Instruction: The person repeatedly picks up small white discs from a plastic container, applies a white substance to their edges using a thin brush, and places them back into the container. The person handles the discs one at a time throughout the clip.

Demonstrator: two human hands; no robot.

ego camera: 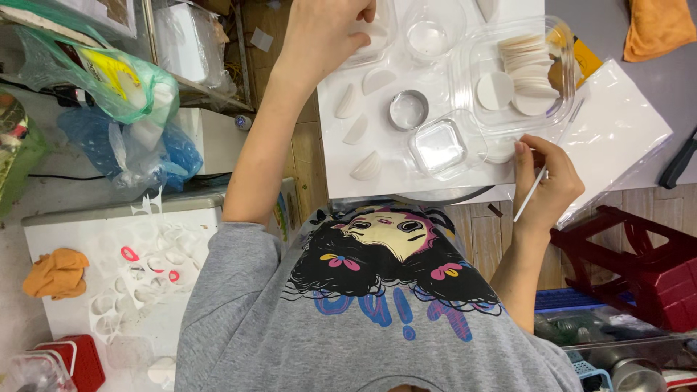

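1. Right hand is pinching a thin white stick between thumb and fingers, closed snug around its upper end. The stick's long axis is running diagonally, top end buried in the grip, free end pointing down and to the left, hanging off the edge of the white board toward the person's chest.
2. Right fingertips are sitting just beside a small square clear tub and right under the big clear container stacked with white round discs.
3. Left hand is reaching up over the far part of the board, fingers curled down onto something pale near another clear tray. Can't tell exactly what it's gripping, the top of the frame is cutting it off.
4. A metal ring cutter is lying between the two hands, with four folded half-moon white pieces lined up on the bare board to its left. That's where the open room is; the right side is getting crowded by containers.
5. Further out: a white sheet is poking past the board on the right, a red plastic stool below it, plastic bags and an orange cloth piling up on the left.
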